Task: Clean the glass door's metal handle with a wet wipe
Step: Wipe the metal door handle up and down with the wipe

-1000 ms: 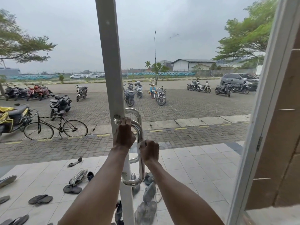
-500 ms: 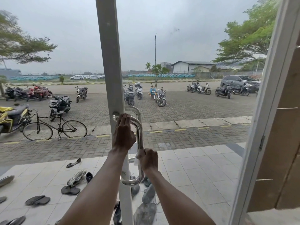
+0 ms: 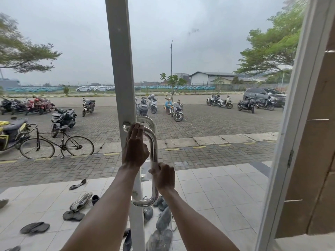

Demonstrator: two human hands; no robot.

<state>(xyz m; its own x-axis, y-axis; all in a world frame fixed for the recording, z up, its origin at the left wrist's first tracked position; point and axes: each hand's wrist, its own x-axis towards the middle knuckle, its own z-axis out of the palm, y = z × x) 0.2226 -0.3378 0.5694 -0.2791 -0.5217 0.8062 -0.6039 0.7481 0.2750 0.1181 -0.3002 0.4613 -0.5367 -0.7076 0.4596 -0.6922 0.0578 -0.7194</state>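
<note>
The glass door's metal handle (image 3: 153, 142) is a polished D-shaped bar on the white door stile (image 3: 120, 73); a twin handle shows behind the glass. My left hand (image 3: 135, 151) lies on the handle's upper bend, fingers straight and pointing up. Lower down, my right hand (image 3: 164, 176) grips the vertical bar with a white wet wipe (image 3: 147, 175) wrapped around it; only a small corner of the wipe shows beside my thumb.
The door frame and a brown wall (image 3: 317, 142) stand close on the right. Through the glass, several sandals and shoes (image 3: 80, 201) lie on the tiled porch, with a bicycle (image 3: 56, 145) and parked motorbikes beyond.
My right hand has slid a little down the bar with the wipe. My left hand's fingers have straightened over the top bend.
</note>
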